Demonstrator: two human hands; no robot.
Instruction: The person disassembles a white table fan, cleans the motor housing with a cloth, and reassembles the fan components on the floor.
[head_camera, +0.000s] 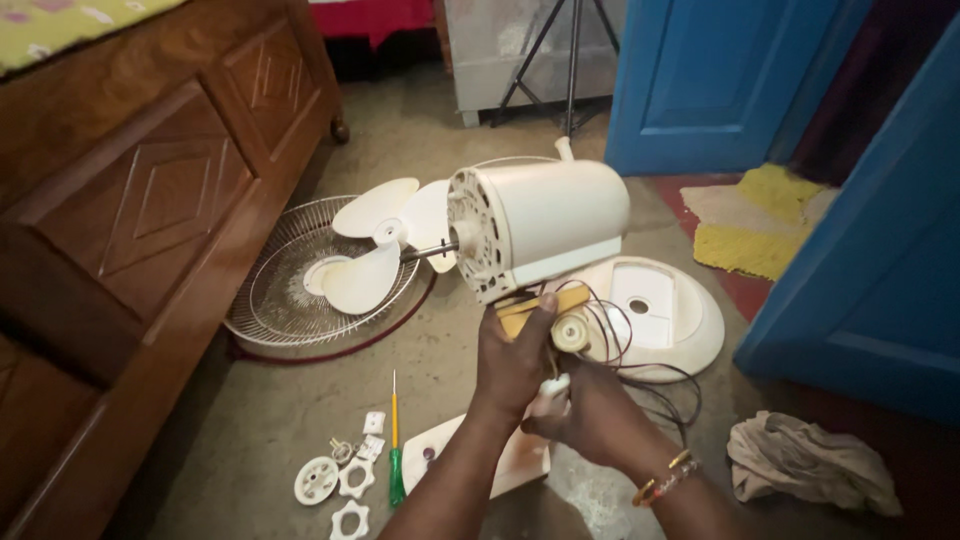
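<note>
Fingers of the left hand (515, 365) were closed around the neck under the cream fan motor housing (545, 232), holding it above the floor with the shaft toward 9 o'clock. Right hand (585, 410) pinched a small white part just below. Fan blade (375, 245) lay on the wire guard (275, 290) at 9 o'clock, the base (690, 330) at 3 o'clock, a green screwdriver (396, 455) at 7 o'clock; the wooden bed frame (150, 200) limited room leftward.

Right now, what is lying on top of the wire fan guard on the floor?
A cream three-bladed fan blade rests on the wire guard, beside the wooden cabinet. The blade hides part of the guard's centre, so what lies beneath can't be seen.
</note>
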